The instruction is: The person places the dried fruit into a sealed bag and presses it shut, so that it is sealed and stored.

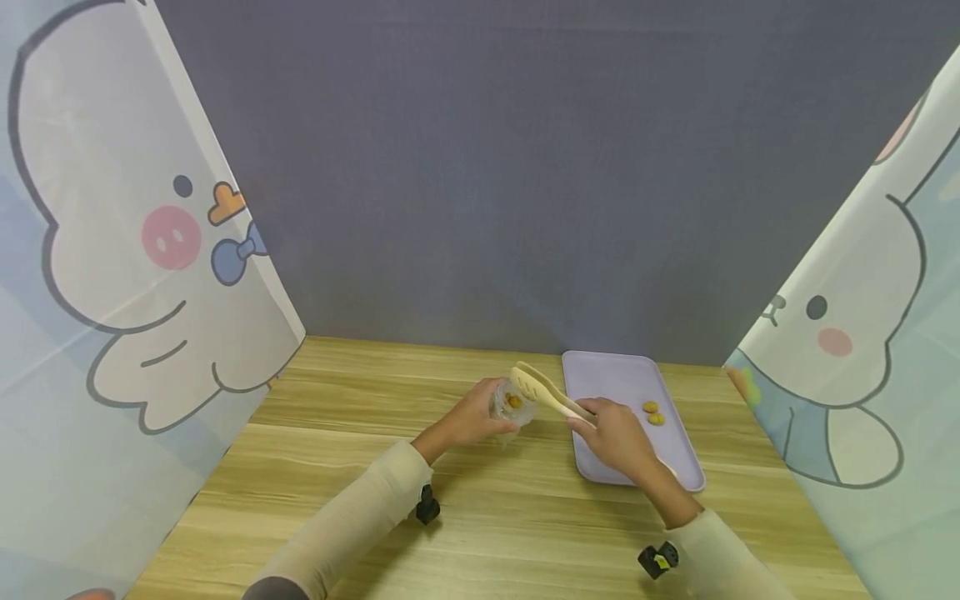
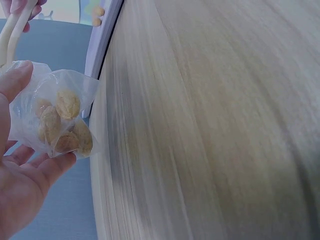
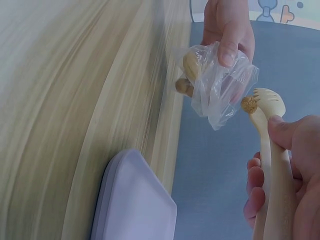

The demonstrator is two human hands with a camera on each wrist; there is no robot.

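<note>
My left hand [image 1: 474, 414] holds a clear plastic bag [image 2: 30, 107] between thumb and fingers, above the wooden table. Several walnuts [image 2: 64, 103], tan and wrinkled, show through the bag's film. My right hand [image 1: 618, 435] grips cream-coloured tongs [image 3: 277, 170] by their arms. Between the tong tips sits one walnut [image 3: 249, 104], just beside the bag and apart from it in the right wrist view. Two more walnuts [image 1: 656, 418] lie on the lilac tray [image 1: 607, 375], to the right of my right hand.
The tray stands on the right part of the wood-grain table [image 1: 495, 517], partly under my right hand and wrist. A grey panel [image 1: 480, 183] rises behind the table. Cartoon-printed sheets [image 1: 150, 350] flank both sides.
</note>
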